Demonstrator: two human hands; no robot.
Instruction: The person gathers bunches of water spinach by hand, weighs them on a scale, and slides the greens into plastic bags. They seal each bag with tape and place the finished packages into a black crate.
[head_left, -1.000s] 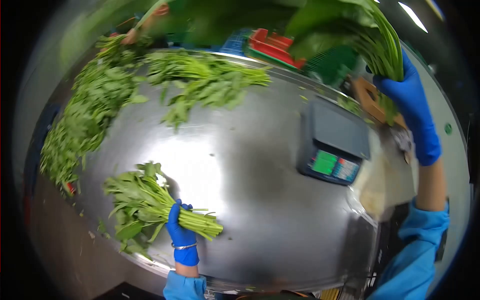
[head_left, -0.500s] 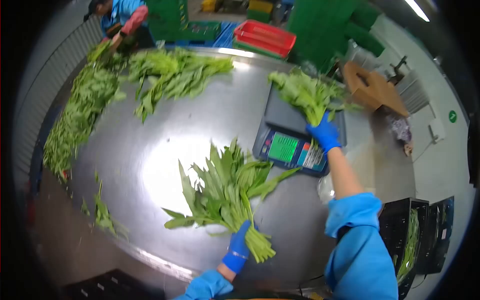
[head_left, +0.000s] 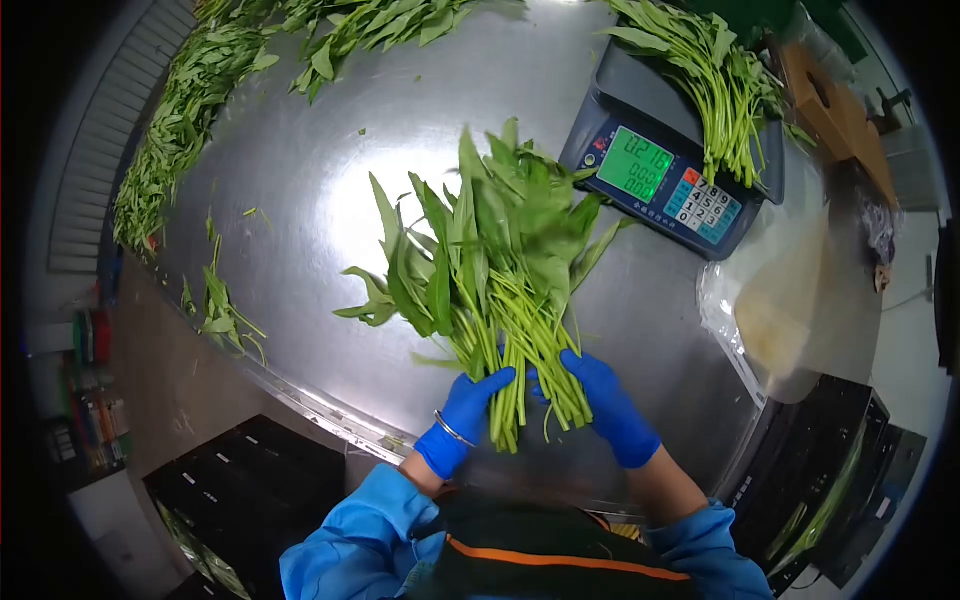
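Observation:
Both my hands, in blue gloves, are around the stems of a leafy bunch of water spinach low over the steel table. My left hand, with a bracelet at its wrist, is closed on the left part of the stems. On the right part, my right hand is closed, its fingers partly hidden behind the stalks. The leaves fan out away from me. Another bunch of greens lies on the digital scale, whose green display is lit.
A long heap of greens lines the table's left edge, with more at the back. Loose sprigs lie at front left. Clear plastic bags are right of the scale. Black crates stand below the table on both sides.
My right hand has left the bunch on the scale and come down to the stems of the near bunch, beside my left hand. The view has tilted downward.

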